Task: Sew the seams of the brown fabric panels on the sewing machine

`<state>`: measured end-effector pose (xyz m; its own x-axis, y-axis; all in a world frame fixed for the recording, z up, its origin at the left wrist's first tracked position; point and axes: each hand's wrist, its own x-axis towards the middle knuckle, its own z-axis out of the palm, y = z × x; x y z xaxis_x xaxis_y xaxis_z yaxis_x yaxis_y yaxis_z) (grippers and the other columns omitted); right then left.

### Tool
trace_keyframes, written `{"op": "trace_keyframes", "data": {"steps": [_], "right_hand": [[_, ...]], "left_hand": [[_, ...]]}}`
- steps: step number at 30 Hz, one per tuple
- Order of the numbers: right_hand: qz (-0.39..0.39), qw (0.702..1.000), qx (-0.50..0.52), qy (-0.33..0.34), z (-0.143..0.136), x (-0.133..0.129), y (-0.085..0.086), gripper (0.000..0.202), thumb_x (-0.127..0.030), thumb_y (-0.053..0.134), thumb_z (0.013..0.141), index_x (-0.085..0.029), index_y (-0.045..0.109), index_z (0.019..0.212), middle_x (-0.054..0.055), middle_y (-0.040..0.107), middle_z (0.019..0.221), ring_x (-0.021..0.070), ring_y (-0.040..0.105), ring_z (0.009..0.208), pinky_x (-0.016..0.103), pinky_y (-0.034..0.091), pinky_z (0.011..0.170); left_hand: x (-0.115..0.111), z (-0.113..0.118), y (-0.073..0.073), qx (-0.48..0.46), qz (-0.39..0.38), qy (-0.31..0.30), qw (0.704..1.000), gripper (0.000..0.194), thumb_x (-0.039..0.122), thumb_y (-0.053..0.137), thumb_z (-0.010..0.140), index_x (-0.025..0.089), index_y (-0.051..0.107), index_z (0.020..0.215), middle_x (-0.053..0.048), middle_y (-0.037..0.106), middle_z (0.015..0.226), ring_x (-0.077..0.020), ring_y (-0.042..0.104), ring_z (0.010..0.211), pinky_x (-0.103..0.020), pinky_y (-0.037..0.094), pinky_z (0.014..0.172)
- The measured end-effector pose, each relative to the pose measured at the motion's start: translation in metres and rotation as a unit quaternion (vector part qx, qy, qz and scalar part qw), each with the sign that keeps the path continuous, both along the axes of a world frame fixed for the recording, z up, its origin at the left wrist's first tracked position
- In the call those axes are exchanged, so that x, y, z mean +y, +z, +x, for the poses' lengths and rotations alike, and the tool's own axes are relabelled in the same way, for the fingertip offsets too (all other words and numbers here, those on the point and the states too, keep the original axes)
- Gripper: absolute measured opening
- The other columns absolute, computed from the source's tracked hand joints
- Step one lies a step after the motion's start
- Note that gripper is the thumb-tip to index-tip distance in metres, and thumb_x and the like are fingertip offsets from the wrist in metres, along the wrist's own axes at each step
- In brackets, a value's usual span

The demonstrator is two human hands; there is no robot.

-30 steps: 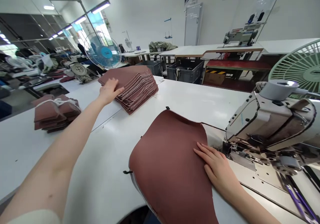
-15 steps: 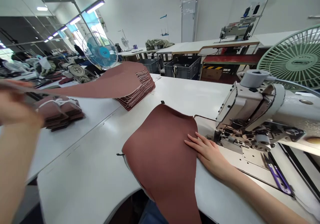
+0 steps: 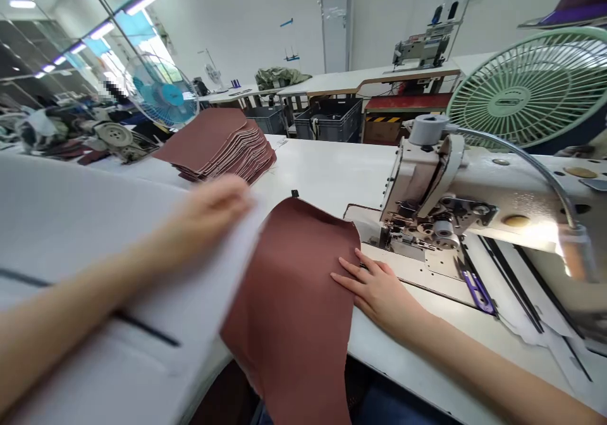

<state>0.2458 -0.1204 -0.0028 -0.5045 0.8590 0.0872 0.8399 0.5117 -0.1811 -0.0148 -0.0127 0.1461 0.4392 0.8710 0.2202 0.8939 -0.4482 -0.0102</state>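
Note:
My left hand (image 3: 208,213) grips the edge of a large pale sheet (image 3: 85,235), blurred with motion, that spreads over the left of the view and shows a thin dark line. My right hand (image 3: 374,289) lies flat, fingers spread, on the right edge of a reddish-brown cut piece (image 3: 294,286). That piece lies on the white table (image 3: 327,166) and hangs over its front edge. Just right of this hand stands the sewing machine (image 3: 427,184). A stack of the same brown pieces (image 3: 218,140) sits behind my left hand.
A green fan (image 3: 526,90) stands behind the machine, and a blue fan (image 3: 164,93) at the back left. Purple snips (image 3: 474,283) lie on the machine bed. Grey crates (image 3: 327,118) sit under the far tables. Another machine (image 3: 116,137) and heaps of fabric fill the left.
My left hand lifted the top piece off the stack, swung it left, then brought it in front of me with its pale side up. My right hand stayed on the brown piece.

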Motion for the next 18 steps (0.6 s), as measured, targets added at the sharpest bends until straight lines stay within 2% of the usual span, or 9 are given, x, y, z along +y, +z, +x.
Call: {"op": "trace_keyframes", "data": {"steps": [2,4,6,8,10,12,16,18], "right_hand": [[0.0,1.0,-0.007,-0.002,-0.003,-0.011,0.003,0.046,-0.024,0.049,0.092,-0.031,0.05,0.138,0.006,0.044,0.146,0.0386,0.035,0.135,0.056,0.043,0.096],[-0.005,1.0,-0.001,-0.006,-0.005,-0.018,0.003,0.045,-0.026,0.051,0.092,-0.03,0.051,0.137,0.007,0.044,0.146,0.0396,0.032,0.136,0.056,0.041,0.098],[-0.011,1.0,0.011,-0.016,-0.007,-0.022,0.002,0.04,-0.029,0.053,0.092,-0.029,0.056,0.132,0.007,0.046,0.145,0.0396,0.029,0.138,0.057,0.038,0.102],[-0.015,0.999,0.019,-0.027,-0.009,-0.023,0.0,0.033,-0.031,0.055,0.091,-0.026,0.063,0.123,0.008,0.049,0.142,0.0386,0.029,0.138,0.056,0.036,0.104],[-0.011,0.999,0.021,-0.028,-0.01,-0.023,-0.001,0.027,-0.03,0.056,0.089,-0.023,0.067,0.113,0.01,0.054,0.138,0.0355,0.036,0.136,0.054,0.036,0.105],[0.005,1.0,0.023,-0.017,-0.011,-0.021,-0.002,0.024,-0.026,0.057,0.087,-0.019,0.068,0.108,0.013,0.059,0.131,0.0317,0.045,0.129,0.049,0.036,0.107],[0.042,0.998,0.035,0.013,-0.013,-0.019,-0.008,0.024,-0.024,0.058,0.086,-0.014,0.068,0.105,0.015,0.067,0.116,0.0287,0.056,0.116,0.044,0.039,0.105],[0.056,0.998,0.033,0.014,-0.016,-0.02,-0.011,0.024,-0.023,0.057,0.087,-0.014,0.068,0.106,0.015,0.067,0.113,0.029,0.056,0.115,0.044,0.041,0.104]], "left_hand": [[-0.005,0.03,-0.034,-0.04,-0.101,-0.135,0.985,0.027,0.035,0.049,0.095,0.014,0.062,0.084,0.001,0.061,0.08,-0.0123,0.06,0.073,-0.024,0.05,0.069],[0.002,0.065,-0.072,-0.091,-0.16,-0.213,0.96,0.023,0.028,0.051,0.094,0.017,0.059,0.075,0.001,0.06,0.076,-0.0143,0.059,0.073,-0.025,0.047,0.069],[0.015,0.097,-0.105,-0.133,-0.156,-0.211,0.956,0.024,0.027,0.048,0.095,0.018,0.056,0.073,-0.002,0.06,0.079,-0.0176,0.059,0.077,-0.028,0.046,0.072],[0.026,0.119,-0.128,-0.173,-0.147,-0.2,0.953,0.021,0.025,0.046,0.095,0.018,0.054,0.077,-0.005,0.06,0.085,-0.0201,0.058,0.084,-0.031,0.046,0.077],[0.032,0.131,-0.14,-0.209,-0.144,-0.192,0.948,0.01,0.022,0.049,0.093,0.018,0.054,0.086,-0.005,0.06,0.091,-0.0203,0.058,0.089,-0.032,0.045,0.081],[0.033,0.135,-0.145,-0.238,-0.147,-0.187,0.942,0.002,0.018,0.051,0.091,0.019,0.053,0.092,-0.004,0.06,0.094,-0.0193,0.057,0.09,-0.031,0.046,0.082],[0.032,0.138,-0.144,-0.287,-0.165,-0.198,0.923,0.01,0.014,0.052,0.09,0.018,0.06,0.089,-0.003,0.059,0.091,-0.0172,0.058,0.087,-0.028,0.047,0.08],[0.032,0.138,-0.143,-0.261,-0.174,-0.213,0.925,0.015,0.015,0.051,0.091,0.018,0.065,0.091,-0.003,0.059,0.091,-0.0169,0.059,0.085,-0.028,0.048,0.079]]}}
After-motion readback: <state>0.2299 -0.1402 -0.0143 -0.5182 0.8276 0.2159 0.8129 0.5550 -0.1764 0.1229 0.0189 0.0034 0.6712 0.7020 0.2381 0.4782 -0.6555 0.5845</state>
